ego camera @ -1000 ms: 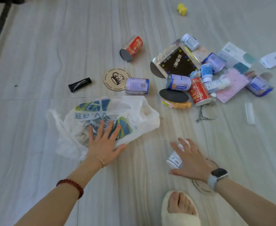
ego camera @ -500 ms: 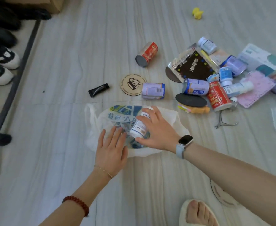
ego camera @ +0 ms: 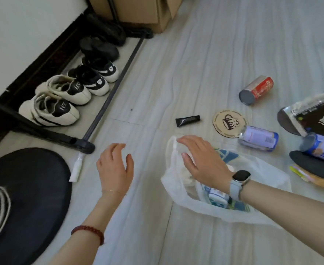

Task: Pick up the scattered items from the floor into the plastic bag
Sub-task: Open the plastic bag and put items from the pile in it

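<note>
A white plastic bag [ego camera: 268, 176] with blue print lies on the floor at centre right, and a white bottle [ego camera: 217, 196] shows inside it. My right hand [ego camera: 201, 161] hovers over the bag's mouth with its fingertips by the handle loop [ego camera: 173, 150], holding nothing. My left hand [ego camera: 115, 165] is open above bare floor to the left of the bag. Beyond the bag lie a black tube [ego camera: 187, 120], a round coaster [ego camera: 229, 121], a red can [ego camera: 257, 89], a purple can [ego camera: 258, 138] and a black foil packet [ego camera: 318, 115].
A low shoe rack [ego camera: 107, 92] with several shoes [ego camera: 61, 92] runs along the wall at left, with a cardboard box [ego camera: 144, 10] behind it. A small white tube [ego camera: 76, 167] lies by the rack's foot. A dark round object [ego camera: 27, 197] fills the lower left corner.
My right hand carried the white bottle from the floor to the bag and let it go inside. My left hand lifted off the bag and moved left. The view swung left.
</note>
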The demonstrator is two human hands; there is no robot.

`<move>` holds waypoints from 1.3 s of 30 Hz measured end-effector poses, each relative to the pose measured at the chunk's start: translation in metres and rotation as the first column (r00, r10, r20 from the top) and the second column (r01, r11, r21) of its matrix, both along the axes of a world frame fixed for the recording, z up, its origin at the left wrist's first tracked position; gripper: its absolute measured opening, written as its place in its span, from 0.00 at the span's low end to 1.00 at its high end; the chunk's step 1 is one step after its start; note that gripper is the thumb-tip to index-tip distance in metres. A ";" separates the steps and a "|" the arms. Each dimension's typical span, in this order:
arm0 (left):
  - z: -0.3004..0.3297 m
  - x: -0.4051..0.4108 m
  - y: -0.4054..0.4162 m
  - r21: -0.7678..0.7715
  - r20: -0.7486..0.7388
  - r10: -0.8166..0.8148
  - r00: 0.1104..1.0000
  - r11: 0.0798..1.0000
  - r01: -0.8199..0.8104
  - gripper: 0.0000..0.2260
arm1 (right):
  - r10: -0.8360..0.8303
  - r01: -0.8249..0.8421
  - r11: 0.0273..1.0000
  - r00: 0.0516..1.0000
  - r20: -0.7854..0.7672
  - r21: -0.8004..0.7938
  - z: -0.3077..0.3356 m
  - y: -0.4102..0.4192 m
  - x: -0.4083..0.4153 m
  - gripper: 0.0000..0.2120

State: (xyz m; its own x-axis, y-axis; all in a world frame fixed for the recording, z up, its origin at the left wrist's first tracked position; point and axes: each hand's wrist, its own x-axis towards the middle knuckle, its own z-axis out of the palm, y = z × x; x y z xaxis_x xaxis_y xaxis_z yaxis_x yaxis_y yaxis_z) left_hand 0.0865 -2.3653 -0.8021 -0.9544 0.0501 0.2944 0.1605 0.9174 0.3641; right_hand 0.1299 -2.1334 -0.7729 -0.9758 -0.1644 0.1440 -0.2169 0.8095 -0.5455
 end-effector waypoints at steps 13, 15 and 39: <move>-0.081 -0.054 -0.117 -0.308 0.464 0.555 0.691 0.832 -0.461 0.27 | -0.430 0.134 0.862 0.704 0.565 0.489 -0.076 -0.016 -0.156 0.30; -0.086 -0.053 -0.118 -0.296 0.372 0.527 0.764 0.847 -0.441 0.23 | -0.449 0.137 0.843 0.713 0.539 0.520 -0.084 -0.021 -0.156 0.30; 0.007 0.057 0.165 0.126 0.585 -0.448 0.676 0.873 0.470 0.18 | -0.475 0.535 0.844 0.771 0.424 -0.028 0.012 0.082 0.038 0.15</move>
State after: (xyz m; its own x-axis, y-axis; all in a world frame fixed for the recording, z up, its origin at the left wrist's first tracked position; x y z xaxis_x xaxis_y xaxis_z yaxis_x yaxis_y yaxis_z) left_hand 0.1436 -2.2002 -0.7949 -0.7885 0.5276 -0.3161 0.3334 0.7986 0.5011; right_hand 0.1682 -2.0509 -0.7612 -0.8903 0.3602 -0.2786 0.4538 0.6514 -0.6081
